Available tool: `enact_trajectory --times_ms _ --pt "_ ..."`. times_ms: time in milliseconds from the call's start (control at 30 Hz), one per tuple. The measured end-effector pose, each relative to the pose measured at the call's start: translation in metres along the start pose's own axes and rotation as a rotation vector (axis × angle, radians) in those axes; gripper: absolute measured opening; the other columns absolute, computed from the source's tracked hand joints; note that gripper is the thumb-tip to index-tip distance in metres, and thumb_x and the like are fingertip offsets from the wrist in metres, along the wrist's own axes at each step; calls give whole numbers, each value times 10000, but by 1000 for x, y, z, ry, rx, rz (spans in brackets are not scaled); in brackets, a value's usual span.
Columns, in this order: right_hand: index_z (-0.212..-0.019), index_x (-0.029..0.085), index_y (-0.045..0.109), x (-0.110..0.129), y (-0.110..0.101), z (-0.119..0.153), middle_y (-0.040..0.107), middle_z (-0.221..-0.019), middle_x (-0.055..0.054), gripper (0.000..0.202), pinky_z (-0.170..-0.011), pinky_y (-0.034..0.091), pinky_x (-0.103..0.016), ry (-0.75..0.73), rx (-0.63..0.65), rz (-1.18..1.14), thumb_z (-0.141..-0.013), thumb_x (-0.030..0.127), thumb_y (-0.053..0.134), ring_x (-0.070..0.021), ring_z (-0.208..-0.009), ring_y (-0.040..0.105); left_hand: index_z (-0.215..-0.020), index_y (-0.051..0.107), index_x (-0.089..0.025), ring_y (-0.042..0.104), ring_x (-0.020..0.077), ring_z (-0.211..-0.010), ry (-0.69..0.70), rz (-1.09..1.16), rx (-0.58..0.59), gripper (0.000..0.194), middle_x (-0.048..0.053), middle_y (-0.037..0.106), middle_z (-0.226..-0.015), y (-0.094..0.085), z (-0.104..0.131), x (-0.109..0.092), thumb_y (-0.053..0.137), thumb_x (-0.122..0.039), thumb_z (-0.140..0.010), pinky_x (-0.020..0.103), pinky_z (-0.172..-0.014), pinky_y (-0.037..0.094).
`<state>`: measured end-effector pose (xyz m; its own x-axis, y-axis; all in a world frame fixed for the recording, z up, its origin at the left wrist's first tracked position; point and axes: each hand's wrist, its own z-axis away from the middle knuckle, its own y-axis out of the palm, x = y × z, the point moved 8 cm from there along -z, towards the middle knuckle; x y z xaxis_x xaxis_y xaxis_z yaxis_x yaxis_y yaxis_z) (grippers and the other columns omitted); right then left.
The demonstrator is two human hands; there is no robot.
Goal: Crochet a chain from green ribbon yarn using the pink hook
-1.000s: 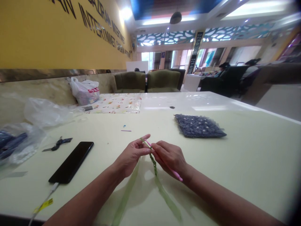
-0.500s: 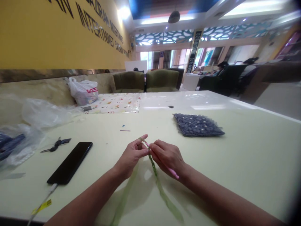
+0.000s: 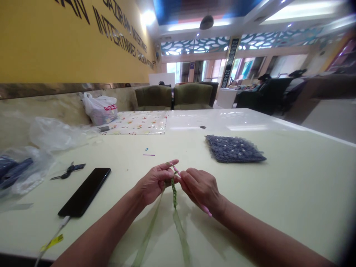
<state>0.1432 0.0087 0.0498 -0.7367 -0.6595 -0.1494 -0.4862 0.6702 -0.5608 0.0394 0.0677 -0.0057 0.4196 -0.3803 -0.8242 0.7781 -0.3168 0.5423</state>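
Observation:
My left hand (image 3: 155, 181) pinches the top of a short green crocheted chain (image 3: 174, 194), its index finger stretched out with green ribbon over it. Wrapped round a pink crochet hook (image 3: 206, 211) is my right hand (image 3: 200, 185); the hook's tip meets the chain beside my left fingertips. The chain hangs down and runs into a loose green ribbon tail (image 3: 181, 235). A second length of green ribbon (image 3: 148, 233) drops from my left hand toward the table's near edge.
A dark blue-grey beaded crochet piece (image 3: 236, 149) lies right of centre. Ahead are a thin purple needle-like stick (image 3: 148, 154) and a small blue ring-shaped item (image 3: 146, 149). On the left are a phone (image 3: 85, 193) with its cable, keys (image 3: 69, 170) and plastic bags (image 3: 55, 133).
The chain has swung left and now hangs nearly straight down, its ribbon tail with it. My left fingers have shifted slightly, and the hook tip has moved a little at the loop.

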Motion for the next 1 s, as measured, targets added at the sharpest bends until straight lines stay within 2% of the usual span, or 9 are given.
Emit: enact_trajectory --times_ms 167,267,400,700,867,1000 --pt "-783 186 550 2 0 0 523 -592 18 151 -541 290 -277 -12 -3 -25 -927 152 520 -118 -535 432 -1152 663 -126 583 122 -747 21 -3 10 452 -13 574 -732 1 1 -3 670 -39 -708 331 -893 435" --pt "-771 185 540 1 3 2 524 -599 19 163 -538 280 -274 3 4 -31 -925 142 508 -115 -534 435 -1185 658 -154 547 109 -739 82 -95 19 503 -33 552 -699 2 2 -3 706 -53 -695 301 -885 406" --pt "-730 189 513 -4 9 5 515 -604 18 204 -527 270 -272 40 24 -34 -924 139 479 -112 -524 422 -1223 650 -206 507 114 -735 206 -234 -42 539 -41 540 -695 2 3 -3 759 -136 -699 305 -897 366" --pt "-752 184 506 0 12 4 523 -610 7 178 -532 235 -299 29 55 95 -917 125 481 -127 -529 416 -1085 722 -178 487 116 -747 235 -266 -164 392 -49 499 -645 0 6 -2 781 -203 -698 330 -969 322" --pt "-798 186 521 2 0 3 521 -607 14 136 -541 277 -281 8 -10 -8 -913 115 505 -123 -531 422 -1118 699 -146 516 112 -745 64 -70 -21 422 -27 534 -694 5 3 6 734 -111 -699 315 -923 358" --pt "-864 187 533 -3 -1 5 524 -631 15 89 -555 323 -254 60 -20 -190 -900 106 541 -115 -548 446 -1125 685 -112 546 126 -756 72 19 20 439 -5 559 -711 4 2 -2 650 -39 -693 317 -921 382"
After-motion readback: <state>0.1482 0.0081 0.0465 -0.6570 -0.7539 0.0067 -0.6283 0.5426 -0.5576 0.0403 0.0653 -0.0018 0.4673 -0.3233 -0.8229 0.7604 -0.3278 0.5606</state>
